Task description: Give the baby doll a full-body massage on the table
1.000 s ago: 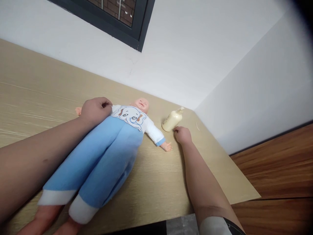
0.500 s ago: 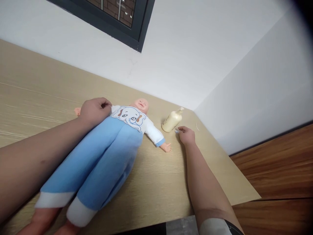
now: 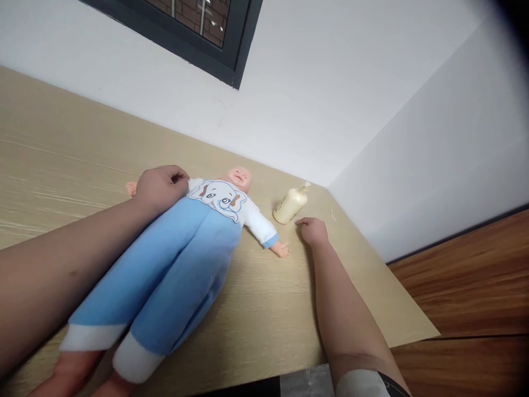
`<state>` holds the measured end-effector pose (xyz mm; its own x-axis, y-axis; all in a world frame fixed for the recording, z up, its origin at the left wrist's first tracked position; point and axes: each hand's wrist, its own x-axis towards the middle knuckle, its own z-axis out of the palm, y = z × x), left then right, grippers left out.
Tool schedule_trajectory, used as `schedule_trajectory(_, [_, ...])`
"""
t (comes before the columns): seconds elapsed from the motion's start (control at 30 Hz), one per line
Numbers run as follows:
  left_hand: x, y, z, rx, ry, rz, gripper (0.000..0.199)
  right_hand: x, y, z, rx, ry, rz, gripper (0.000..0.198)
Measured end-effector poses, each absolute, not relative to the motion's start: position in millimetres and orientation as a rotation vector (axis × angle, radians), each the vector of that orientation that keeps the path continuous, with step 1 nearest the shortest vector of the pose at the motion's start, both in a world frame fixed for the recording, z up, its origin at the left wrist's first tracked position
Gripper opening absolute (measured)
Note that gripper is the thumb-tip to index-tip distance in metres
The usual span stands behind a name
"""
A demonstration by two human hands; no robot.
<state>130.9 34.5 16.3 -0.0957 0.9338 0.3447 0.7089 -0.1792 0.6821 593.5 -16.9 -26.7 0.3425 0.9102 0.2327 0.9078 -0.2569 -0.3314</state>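
Observation:
A baby doll (image 3: 177, 259) in blue trousers and a white top with an elephant face lies on its back on the table. My left hand (image 3: 162, 186) is closed at the doll's white sleeve (image 3: 195, 184), covering most of that arm; the doll's hand shows beyond it. To the right, a cream pump bottle (image 3: 291, 205) stands on the table. Just in front of the bottle, my right hand (image 3: 314, 231) rests low with its fingers pinched together. Whatever is between those fingertips is too small to make out.
The wooden table (image 3: 264, 309) meets a white wall (image 3: 297, 110) at the back. A thin pale strip (image 3: 333, 214) lies near its right edge. Wooden panels (image 3: 467, 275) are beyond that edge, and a dark window frame (image 3: 206, 58) is above.
At my right fingertips, a small whitish-blue thing showed earlier; now it hardly shows. The right hand has shifted and turned slightly. My left hand and the doll stay where they were.

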Motion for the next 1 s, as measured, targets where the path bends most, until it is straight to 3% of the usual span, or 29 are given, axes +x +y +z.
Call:
schedule_trajectory(0.2, [131,33,16,1.91,1.786,1.159,0.025,599,-19,-27,-2.176,-1.502,-0.055,0.045])
schedule_trajectory(0.47, [131,38,14,1.913,1.787,1.157,0.025,599,-18,-26,-2.188,-1.536,-0.026,0.032])
schedule_trajectory(0.87, [131,37,15,1.902,1.808,1.13,0.022,586,-14,-25,-2.211,-1.721,0.01,0.045])
schedule_trajectory(1.0, [131,37,15,1.9,1.787,1.136,0.023,586,-12,-26,-2.186,-1.772,0.016,0.041])
